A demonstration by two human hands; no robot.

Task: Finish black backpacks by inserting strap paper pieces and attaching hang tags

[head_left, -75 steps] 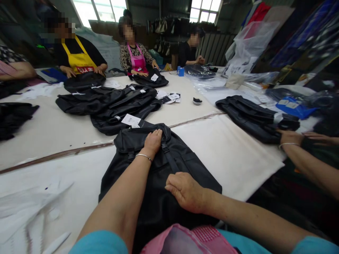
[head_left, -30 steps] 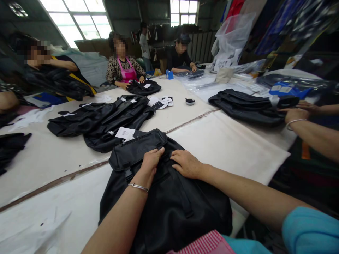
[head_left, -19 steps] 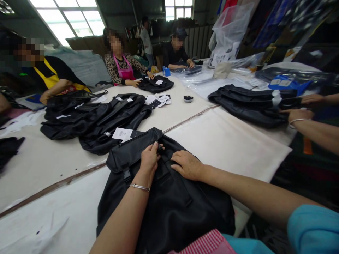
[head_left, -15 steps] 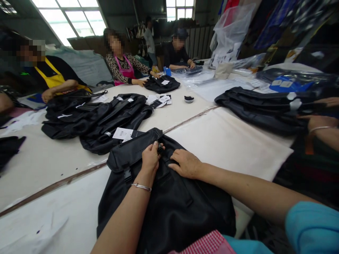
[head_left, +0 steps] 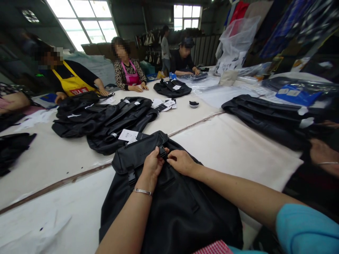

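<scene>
A black backpack (head_left: pixel 190 215) lies in front of me on the table, its top flap facing away. My left hand (head_left: pixel 153 165), with a silver bangle at the wrist, pinches the black side-release buckle (head_left: pixel 162 152) on the flap's right side. Close beside it, my right hand (head_left: pixel 183 163) is closed, fingertips pinched at the strap below that buckle; the fingers partly hide the strap. A second buckle (head_left: pixel 131 177) on the flap's left side is fastened. A white hang tag (head_left: pixel 128 135) lies at the backpack's top edge.
Several black bags (head_left: pixel 106 120) are heaped at the left, and another black bag (head_left: pixel 245 111) lies at the right near a co-worker's hand (head_left: pixel 324 153). A small bowl (head_left: pixel 194 104) and paper tags (head_left: pixel 166 104) lie farther back. Co-workers sit around the table (head_left: pixel 254 141).
My right hand has moved closer to the buckle, and its fingers have come together in a pinch. My left hand still grips the buckle. A co-worker in pink has let go of a bag.
</scene>
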